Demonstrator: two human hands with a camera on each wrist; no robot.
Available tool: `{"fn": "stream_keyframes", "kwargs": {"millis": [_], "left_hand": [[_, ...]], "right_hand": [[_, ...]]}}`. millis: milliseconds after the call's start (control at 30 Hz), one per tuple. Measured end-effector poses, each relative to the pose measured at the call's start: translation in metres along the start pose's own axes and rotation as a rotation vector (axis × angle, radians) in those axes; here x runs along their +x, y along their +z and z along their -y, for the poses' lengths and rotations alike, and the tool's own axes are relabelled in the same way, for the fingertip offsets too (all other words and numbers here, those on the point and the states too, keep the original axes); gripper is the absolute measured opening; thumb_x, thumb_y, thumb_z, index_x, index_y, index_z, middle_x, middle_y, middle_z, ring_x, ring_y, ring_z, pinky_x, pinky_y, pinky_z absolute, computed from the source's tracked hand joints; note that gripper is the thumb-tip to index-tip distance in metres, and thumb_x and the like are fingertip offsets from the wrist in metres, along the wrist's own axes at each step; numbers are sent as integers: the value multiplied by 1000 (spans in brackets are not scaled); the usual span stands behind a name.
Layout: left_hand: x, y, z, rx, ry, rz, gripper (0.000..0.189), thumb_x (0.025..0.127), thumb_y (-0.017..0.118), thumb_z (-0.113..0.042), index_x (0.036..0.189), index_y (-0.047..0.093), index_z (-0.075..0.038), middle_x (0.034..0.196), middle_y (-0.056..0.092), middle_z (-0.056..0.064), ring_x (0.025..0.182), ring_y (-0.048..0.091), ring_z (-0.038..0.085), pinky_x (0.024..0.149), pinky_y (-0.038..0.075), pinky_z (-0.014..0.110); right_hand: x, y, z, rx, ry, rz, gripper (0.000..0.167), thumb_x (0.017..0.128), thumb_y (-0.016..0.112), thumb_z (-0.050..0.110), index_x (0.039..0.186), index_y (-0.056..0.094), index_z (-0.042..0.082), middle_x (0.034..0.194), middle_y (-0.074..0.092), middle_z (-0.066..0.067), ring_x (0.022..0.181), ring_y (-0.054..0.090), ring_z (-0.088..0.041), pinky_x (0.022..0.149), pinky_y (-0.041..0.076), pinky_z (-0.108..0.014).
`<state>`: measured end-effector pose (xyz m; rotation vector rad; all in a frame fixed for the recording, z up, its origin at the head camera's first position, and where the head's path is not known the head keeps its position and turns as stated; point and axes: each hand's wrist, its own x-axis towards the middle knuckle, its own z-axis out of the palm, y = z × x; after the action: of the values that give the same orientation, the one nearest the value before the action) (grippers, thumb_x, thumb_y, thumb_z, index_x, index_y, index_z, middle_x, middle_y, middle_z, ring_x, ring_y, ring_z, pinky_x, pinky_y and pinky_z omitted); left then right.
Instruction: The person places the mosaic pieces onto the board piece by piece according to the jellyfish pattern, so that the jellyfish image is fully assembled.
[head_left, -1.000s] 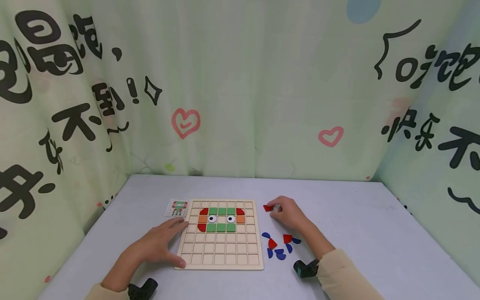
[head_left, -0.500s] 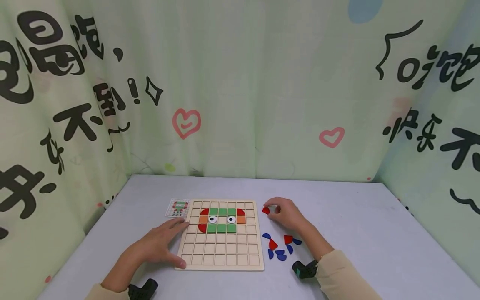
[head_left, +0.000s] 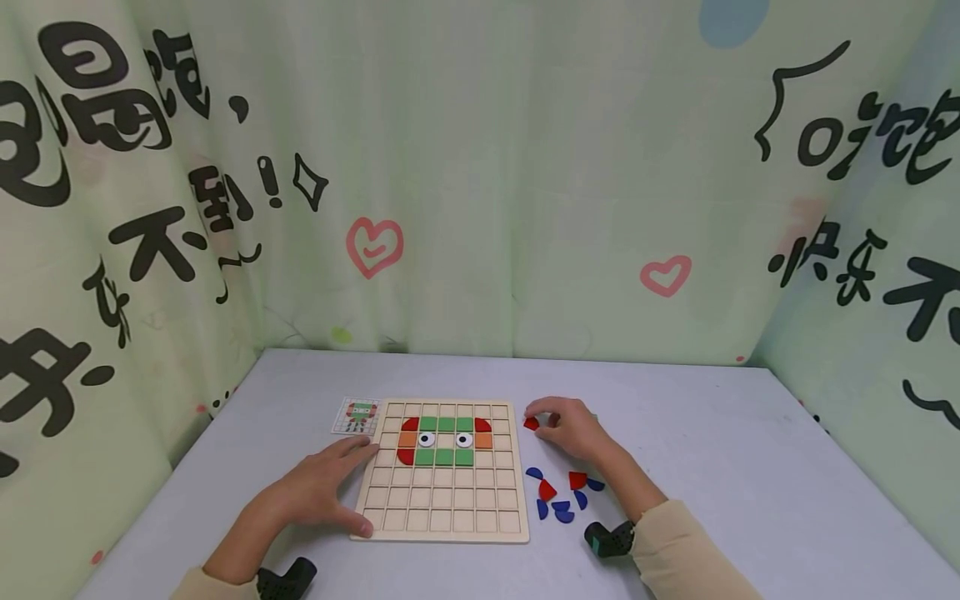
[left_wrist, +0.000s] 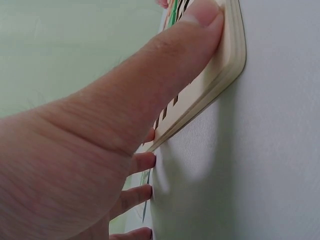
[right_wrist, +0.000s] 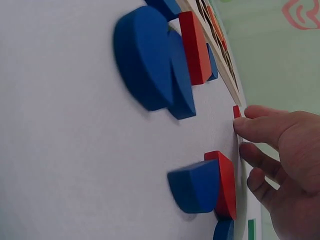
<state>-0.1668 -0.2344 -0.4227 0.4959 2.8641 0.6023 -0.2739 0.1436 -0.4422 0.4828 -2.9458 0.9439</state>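
Observation:
A wooden grid board (head_left: 450,500) lies on the white table, with green, orange and red pieces and two eye tiles set in its upper rows. My left hand (head_left: 318,487) rests at its left side, fingers spread; in the left wrist view the thumb (left_wrist: 165,55) presses the board's corner. Just right of the board's upper part, my right hand (head_left: 576,427) pinches a small red block (head_left: 531,423) between thumb and forefinger. The fingers partly hide that block's shape. Its red edge (right_wrist: 236,111) shows near the tabletop in the right wrist view.
Right of the board lie loose blue half-round blocks (head_left: 564,517) and two red blocks (head_left: 577,480), close below my right hand. A printed picture card (head_left: 341,417) sits at the board's upper left. A green sliver (head_left: 596,416) peeks out behind my right hand.
The red block has turned in my right fingers and shows less of its face now; that hand has shifted very slightly. My left hand stays in place on the board.

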Motion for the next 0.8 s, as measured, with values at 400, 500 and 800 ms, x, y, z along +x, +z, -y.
{"fn": "stream_keyframes", "kwargs": {"millis": [400, 500, 800], "left_hand": [[0, 1, -1, -1, -6, 0, 108, 57, 86, -58, 145, 43, -12, 152, 37, 15, 139, 35, 41, 104, 33, 65], [-1, 0, -1, 0, -5, 2, 108, 57, 86, -58, 145, 43, -11, 152, 37, 16, 139, 36, 41, 103, 34, 65], [-1, 0, -1, -2, -11, 3, 108, 57, 86, -58, 145, 43, -12, 152, 36, 16, 139, 35, 41, 103, 33, 66]], "right_hand": [[-5, 0, 0, 12, -24, -2, 26, 84, 74, 9, 108, 73, 19, 113, 68, 0, 84, 53, -13, 71, 47, -24], [-9, 1, 2, 41, -38, -3, 26, 83, 75, 10, 107, 73, 20, 112, 68, 1, 82, 53, -12, 70, 46, -23], [-24, 6, 19, 109, -76, 26, 23, 84, 73, 10, 106, 72, 18, 112, 67, 1, 80, 53, -12, 65, 47, -20]]}}
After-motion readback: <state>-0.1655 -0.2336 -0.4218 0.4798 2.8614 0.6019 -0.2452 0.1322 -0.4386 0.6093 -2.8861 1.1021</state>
